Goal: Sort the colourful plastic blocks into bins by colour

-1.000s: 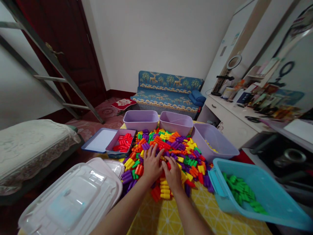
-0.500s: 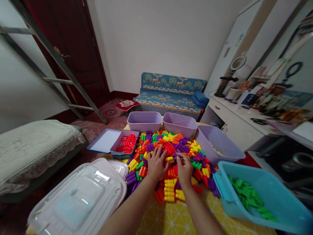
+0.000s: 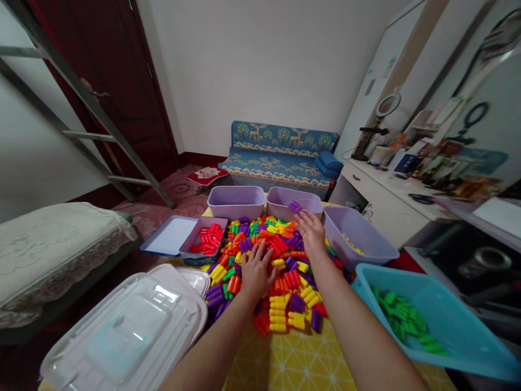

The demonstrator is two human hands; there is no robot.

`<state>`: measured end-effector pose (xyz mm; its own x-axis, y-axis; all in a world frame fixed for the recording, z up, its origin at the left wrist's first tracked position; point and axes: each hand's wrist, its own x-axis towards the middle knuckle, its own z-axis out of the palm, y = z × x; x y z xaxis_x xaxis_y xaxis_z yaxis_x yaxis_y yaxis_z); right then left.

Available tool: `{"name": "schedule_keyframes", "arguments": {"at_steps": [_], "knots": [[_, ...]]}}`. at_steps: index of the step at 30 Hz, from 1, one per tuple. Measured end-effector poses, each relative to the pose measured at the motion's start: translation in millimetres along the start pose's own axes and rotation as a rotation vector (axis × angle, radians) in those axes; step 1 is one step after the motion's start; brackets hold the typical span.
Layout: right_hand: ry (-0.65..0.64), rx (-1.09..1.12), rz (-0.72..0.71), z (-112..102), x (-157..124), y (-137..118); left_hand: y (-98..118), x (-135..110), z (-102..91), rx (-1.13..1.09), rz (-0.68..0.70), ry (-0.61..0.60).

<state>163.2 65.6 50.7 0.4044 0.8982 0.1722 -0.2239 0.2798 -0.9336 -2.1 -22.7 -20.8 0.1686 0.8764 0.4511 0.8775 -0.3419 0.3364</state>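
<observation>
The left hand (image 3: pixel 255 271) lies palm down on the near-left part of a heap of coloured plastic blocks (image 3: pixel 285 255) in the middle of the bench (image 3: pixel 297 364). Its fingers (image 3: pixel 260 252) are released and spread flat over orange and yellow pieces, gripping nothing.

The right hand (image 3: pixel 311 234) reaches to the far side of the heap. Its fingers (image 3: pixel 303 220) are stretched out and unclenched. A single purple block (image 3: pixel 294 206) sits just beyond the fingertips, at the near rim of the middle lilac bin (image 3: pixel 280 212). Whether a fingertip touches the block I cannot tell.

Another lilac bin (image 3: pixel 236 205) stands just left of that one. A third lilac bin (image 3: pixel 366 244), to the right, holds a few yellow pieces. At the far left a small tray (image 3: pixel 185 251) holds red blocks (image 3: pixel 207 239). On the near right a blue bin (image 3: pixel 366 278) holds green blocks (image 3: pixel 402 320). A clear lidded box (image 3: pixel 126 326) sits near left.
</observation>
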Motion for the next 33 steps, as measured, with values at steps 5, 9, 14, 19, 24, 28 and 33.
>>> {"name": "schedule_keyframes", "arguments": {"at_steps": [5,9,14,19,24,28,33], "knots": [[0.001,-0.104,-0.075,-15.5,-34.1,24.8,-1.3,-0.6,0.4,0.004,0.004,0.012],[0.033,-0.402,-0.151,-48.5,-71.1,42.2,-2.3,-2.8,1.4,0.006,0.012,0.017],[0.073,-0.736,-0.342,-91.0,-110.4,38.4,-1.9,-11.1,2.3,0.009,0.015,0.024],[0.088,-0.836,-0.379,-124.0,-149.8,40.6,-1.4,-16.1,1.6,0.0,0.03,0.029],[0.145,-0.825,-0.33,-123.6,-171.3,58.5,-1.9,-15.4,2.0,0.004,0.032,0.027],[0.094,-0.871,-0.33,-104.5,-161.1,69.2,-1.0,-15.6,0.1,0.019,0.026,0.025],[0.031,-0.924,-0.401,-78.3,-135.7,70.6,0.0,-15.9,-1.8,0.028,0.023,0.027]]}}
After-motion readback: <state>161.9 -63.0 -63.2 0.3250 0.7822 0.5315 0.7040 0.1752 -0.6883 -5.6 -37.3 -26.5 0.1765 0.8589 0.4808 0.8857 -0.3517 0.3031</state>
